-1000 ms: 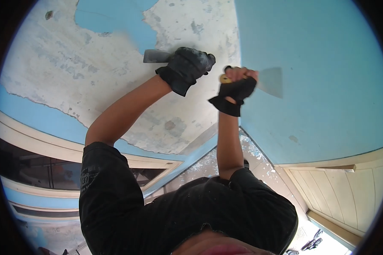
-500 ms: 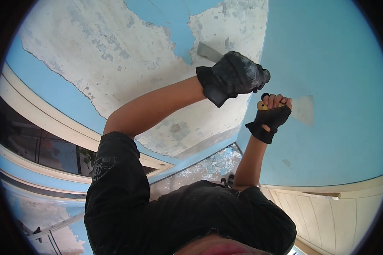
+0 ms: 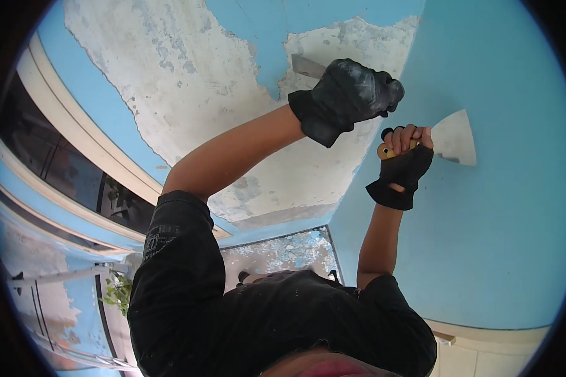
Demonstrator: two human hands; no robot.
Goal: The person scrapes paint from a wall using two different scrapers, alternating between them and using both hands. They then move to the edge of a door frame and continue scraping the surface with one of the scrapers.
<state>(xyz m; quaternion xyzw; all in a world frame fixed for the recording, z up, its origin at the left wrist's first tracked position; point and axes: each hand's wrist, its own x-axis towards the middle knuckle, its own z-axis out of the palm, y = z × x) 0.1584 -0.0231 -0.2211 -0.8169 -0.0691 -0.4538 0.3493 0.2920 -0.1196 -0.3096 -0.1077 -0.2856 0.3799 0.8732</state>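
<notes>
My left hand (image 3: 357, 94), in a dusty black glove, is closed around a scraper; its handle is hidden in the fist. The scraper's narrow metal blade (image 3: 307, 66) sticks out to the left, overlapping the peeled wall (image 3: 233, 119) in this view. My right hand (image 3: 405, 157) wears a black fingerless glove, and bare fingertips wrap the yellow handle of a wide putty knife (image 3: 456, 139). That fan-shaped blade points right, over the blue painted wall (image 3: 497, 220). The two hands are close together near the wall corner.
Paint flakes litter the floor (image 3: 295, 248) below the corner. To the left runs a cream window frame (image 3: 85, 138) with dark panes. A green plant (image 3: 116, 292) is at lower left. Cream panelling (image 3: 484, 352) with a wooden strip (image 3: 444, 338) sits at lower right.
The view has turned, bringing the plant into sight. My right hand's putty knife blade has shifted up and right, with its tip angled higher. My left hand has risen slightly, still gripping its scraper.
</notes>
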